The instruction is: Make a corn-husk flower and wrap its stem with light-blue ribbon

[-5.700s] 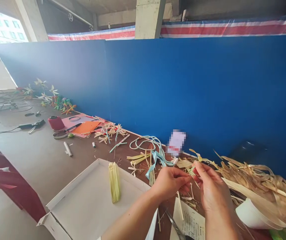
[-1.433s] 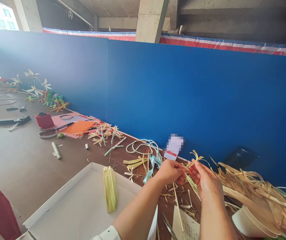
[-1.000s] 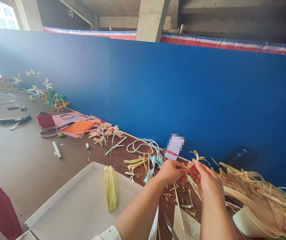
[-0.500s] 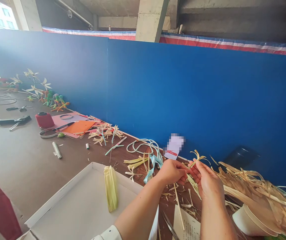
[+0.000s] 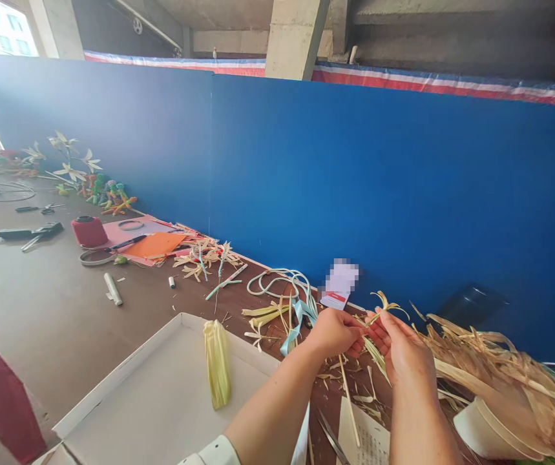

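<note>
Above the desk (image 5: 112, 342), a pale husk flower (image 5: 382, 306) is pinched in the right hand (image 5: 406, 349); the left hand (image 5: 333, 334) is bunched close beside it, but whether anything is gripped there cannot be told. A yellow-green husk (image 5: 218, 368) is laid in the white box (image 5: 154, 394).

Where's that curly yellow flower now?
In the head view, right of centre, the yellow flower sticks up from the right hand, left of the brown husks.
</note>
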### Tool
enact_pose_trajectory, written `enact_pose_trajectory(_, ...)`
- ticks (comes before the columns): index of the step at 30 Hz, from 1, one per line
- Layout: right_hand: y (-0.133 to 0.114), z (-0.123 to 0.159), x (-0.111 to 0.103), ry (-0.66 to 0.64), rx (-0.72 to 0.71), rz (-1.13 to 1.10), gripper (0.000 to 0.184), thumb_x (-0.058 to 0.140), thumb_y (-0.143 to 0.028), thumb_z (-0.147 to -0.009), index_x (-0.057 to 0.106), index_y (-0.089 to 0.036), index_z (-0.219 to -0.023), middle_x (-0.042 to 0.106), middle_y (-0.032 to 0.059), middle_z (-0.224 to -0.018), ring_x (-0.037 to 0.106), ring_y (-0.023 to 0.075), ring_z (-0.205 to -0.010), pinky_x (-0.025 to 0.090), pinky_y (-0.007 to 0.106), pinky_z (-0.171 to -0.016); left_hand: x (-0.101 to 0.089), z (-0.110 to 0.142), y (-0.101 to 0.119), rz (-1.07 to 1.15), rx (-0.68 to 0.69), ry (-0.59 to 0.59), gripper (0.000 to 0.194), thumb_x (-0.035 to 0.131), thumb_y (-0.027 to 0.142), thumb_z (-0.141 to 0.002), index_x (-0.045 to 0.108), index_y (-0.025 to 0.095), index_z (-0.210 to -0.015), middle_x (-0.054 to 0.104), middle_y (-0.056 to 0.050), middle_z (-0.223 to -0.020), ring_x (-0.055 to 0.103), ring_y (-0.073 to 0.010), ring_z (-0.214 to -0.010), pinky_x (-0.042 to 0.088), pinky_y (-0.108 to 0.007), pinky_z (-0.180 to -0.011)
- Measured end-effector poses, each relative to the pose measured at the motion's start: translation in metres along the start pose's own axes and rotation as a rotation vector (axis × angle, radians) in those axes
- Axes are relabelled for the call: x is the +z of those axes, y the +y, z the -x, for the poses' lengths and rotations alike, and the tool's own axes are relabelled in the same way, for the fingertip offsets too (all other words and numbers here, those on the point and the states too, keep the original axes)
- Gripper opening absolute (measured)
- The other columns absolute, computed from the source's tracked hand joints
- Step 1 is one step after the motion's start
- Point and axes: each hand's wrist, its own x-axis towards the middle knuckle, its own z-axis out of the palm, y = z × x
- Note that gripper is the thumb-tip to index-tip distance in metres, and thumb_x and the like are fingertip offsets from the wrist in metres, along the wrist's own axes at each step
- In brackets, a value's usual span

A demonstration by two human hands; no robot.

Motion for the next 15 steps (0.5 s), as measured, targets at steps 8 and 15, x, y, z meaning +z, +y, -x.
enact_pose_trajectory(8, -0.0019, 0.0021, 0.003, -0.002, 0.018, 0.011, 0.023, 0.078, -0.026, -0.058, 0.071, -0.019, -0.079, 0.072, 0.0062, -0.08, 0.067, 0.0159, -0.067, 0.054, 0.022, -0.061, -0.0006, -0.0016, 0.0002, -0.011, -0.041, 0.025, 0.014, 0.058, 0.022, -0.074, 0.066, 0.011, -0.075, 0.06, -0.003, -0.061, 0.058, -0.0134, -0.053, 0.055, -0.03, -0.055)
enact_pose_trajectory(15, -0.0031, 0.003, 0.005, -0.003, 0.026, 0.023, 0.016, 0.074, -0.027, -0.062, 0.071, -0.02, -0.075, 0.071, 0.0063, -0.076, 0.066, 0.0176, -0.065, 0.055, 0.026, -0.058, -0.0005, -0.0002, 0.0024, -0.014, -0.052, 0.035, 0.015, 0.056, 0.022, -0.074, 0.066, 0.011, -0.07, 0.061, -0.004, -0.062, 0.057, -0.0129, -0.053, 0.055, -0.03, -0.056)
